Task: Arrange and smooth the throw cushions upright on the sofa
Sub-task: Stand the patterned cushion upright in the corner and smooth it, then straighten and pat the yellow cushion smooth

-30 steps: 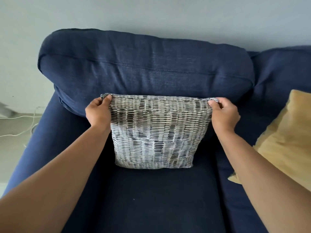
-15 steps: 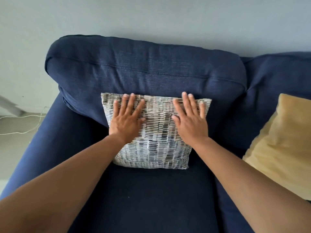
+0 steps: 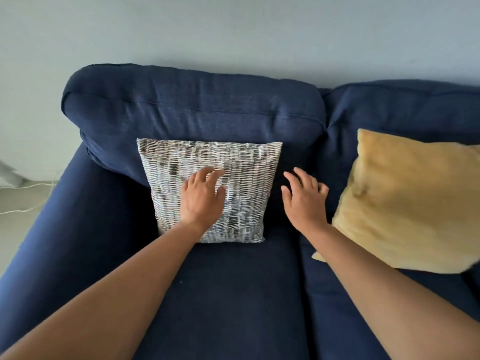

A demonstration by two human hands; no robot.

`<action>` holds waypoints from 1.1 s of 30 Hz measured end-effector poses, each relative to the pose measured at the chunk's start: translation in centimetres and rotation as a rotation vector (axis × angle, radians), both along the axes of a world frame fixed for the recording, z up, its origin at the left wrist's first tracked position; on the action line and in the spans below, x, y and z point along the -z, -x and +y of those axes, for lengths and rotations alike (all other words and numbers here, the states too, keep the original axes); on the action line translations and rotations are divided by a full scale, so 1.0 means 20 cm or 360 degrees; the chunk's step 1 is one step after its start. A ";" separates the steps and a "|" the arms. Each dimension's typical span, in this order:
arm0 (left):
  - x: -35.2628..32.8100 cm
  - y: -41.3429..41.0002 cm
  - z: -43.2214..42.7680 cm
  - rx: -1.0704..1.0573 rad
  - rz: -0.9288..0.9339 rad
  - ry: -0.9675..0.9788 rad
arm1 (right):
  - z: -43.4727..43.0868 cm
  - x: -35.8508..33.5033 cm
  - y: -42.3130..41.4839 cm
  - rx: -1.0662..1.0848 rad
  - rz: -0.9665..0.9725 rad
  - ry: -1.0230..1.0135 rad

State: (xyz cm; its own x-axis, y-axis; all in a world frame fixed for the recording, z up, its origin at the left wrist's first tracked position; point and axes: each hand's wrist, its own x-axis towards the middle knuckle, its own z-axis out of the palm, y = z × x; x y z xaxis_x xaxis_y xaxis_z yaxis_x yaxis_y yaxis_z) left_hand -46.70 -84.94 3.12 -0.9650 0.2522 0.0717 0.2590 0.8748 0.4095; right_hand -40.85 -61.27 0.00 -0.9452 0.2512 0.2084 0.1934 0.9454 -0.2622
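A grey-and-white patterned cushion [image 3: 241, 175] stands upright against the back cushion of the navy sofa [image 3: 197, 110]. My left hand [image 3: 202, 197] lies over the cushion's lower middle, fingers spread, holding nothing. My right hand [image 3: 304, 197] hovers just right of the cushion over the dark sofa, fingers apart and empty. A yellow cushion [image 3: 405, 201] leans at a slant against the second back cushion on the right, its far edge cut off by the frame.
The sofa's left armrest [image 3: 59, 229] runs along the left side. White cables [image 3: 23, 198] lie on the pale floor beyond it. A light wall [image 3: 233, 35] stands behind the sofa. The seat in front of the patterned cushion is bare dark fabric [image 3: 233, 294].
Both hands let go of the patterned cushion's top corners, pressed flat on its face, then slid down and right. The right hand has come off the cushion toward the yellow one.
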 end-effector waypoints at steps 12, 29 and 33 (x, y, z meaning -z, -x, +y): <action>0.00 -0.66 0.62 0.0070 -0.0574 -0.0355 | 0.65 0.00 -0.80 0.0642 -0.0039 0.0292; -0.08 -0.38 1.88 -0.0521 -0.1033 -0.1626 | 2.24 -0.16 -0.84 0.1067 0.0308 0.1763; -0.07 -0.34 2.01 -0.0869 -0.0875 -0.1845 | 2.37 -0.17 -0.71 0.1022 0.0371 0.2185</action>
